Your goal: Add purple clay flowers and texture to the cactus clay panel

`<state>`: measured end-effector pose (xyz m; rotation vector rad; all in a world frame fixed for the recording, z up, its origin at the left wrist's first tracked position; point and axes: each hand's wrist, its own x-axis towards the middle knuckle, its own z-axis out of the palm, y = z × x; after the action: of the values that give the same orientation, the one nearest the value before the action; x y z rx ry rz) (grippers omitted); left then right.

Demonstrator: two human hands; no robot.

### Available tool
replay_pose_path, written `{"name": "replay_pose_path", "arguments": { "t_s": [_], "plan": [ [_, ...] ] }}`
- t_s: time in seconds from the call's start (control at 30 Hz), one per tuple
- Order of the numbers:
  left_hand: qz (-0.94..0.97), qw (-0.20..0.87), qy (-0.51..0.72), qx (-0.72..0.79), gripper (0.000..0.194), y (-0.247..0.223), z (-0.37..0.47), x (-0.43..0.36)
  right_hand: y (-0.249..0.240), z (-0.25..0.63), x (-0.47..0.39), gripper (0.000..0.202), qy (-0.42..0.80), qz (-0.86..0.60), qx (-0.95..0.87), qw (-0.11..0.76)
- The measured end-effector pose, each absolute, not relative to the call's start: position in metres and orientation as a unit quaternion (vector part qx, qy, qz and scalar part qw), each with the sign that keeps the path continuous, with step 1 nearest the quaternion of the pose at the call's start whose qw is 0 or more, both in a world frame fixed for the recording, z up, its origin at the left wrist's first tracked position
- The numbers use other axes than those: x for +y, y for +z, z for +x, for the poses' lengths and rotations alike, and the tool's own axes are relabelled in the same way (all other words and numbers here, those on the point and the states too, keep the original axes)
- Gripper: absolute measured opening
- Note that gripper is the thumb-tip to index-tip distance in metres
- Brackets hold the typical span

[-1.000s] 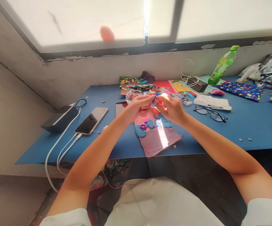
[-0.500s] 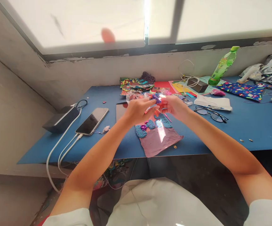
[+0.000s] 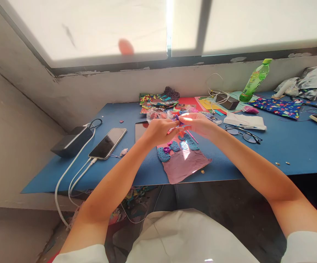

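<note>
Both of my hands meet above a clay picture (image 3: pixel 184 166), a mauve sheet with blue dotted pieces (image 3: pixel 175 146) and small purple clay flowers (image 3: pixel 167 150) on it. Between the fingertips sits a small piece of purple clay (image 3: pixel 177 117), mostly covered. My left hand (image 3: pixel 162 130) pinches it from the left, thumb below. My right hand (image 3: pixel 198 124) closes on it from the right with thumb and forefinger. A thin pink stick (image 3: pixel 192 137) lies beside the picture, under the right hand.
Left stand a phone (image 3: pixel 107 143) with white cables and a black box (image 3: pixel 72 140). A tablet (image 3: pixel 141 130) lies partly behind my left hand. On the right are glasses (image 3: pixel 244 134), tissue (image 3: pixel 245 121), a green bottle (image 3: pixel 255 80) and a patterned pouch (image 3: pixel 275 107). Wrappers (image 3: pixel 159 98) lie at the back.
My hands have drawn closer together around the purple clay, which shows less now. The fingers of the right hand have shifted over it. The view has tilted slightly.
</note>
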<state>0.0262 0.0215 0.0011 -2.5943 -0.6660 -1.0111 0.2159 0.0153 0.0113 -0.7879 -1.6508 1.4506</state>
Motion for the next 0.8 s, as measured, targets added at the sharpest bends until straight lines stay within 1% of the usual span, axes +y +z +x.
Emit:
{"name": "replay_pose_path", "arguments": {
  "t_s": [0.2, 0.33, 0.5, 0.63, 0.8],
  "plan": [
    [-0.901, 0.105, -0.34, -0.249, 0.036, 0.0003, 0.0267, 0.021, 0.011, 0.2128, 0.0121, 0.036, 0.561, -0.311, -0.632, 0.435],
    [-0.898, 0.087, -0.341, -0.264, 0.034, 0.0012, 0.0265, 0.0208, 0.0126, 0.2117, 0.0097, 0.04, 0.561, -0.323, -0.598, 0.473],
    [-0.888, 0.061, -0.342, -0.301, 0.04, 0.0033, 0.0263, 0.0204, 0.0154, 0.2114, 0.0101, 0.043, 0.586, -0.336, -0.544, 0.498],
    [-0.895, 0.111, -0.316, -0.295, 0.043, 0.0016, 0.0264, 0.0218, 0.014, 0.2109, 0.0113, 0.041, 0.586, -0.344, -0.551, 0.484],
    [-0.892, 0.131, -0.322, -0.289, 0.036, -0.0017, 0.0264, 0.0252, 0.0118, 0.2106, 0.0121, 0.039, 0.606, -0.317, -0.572, 0.453]
  ]
}}
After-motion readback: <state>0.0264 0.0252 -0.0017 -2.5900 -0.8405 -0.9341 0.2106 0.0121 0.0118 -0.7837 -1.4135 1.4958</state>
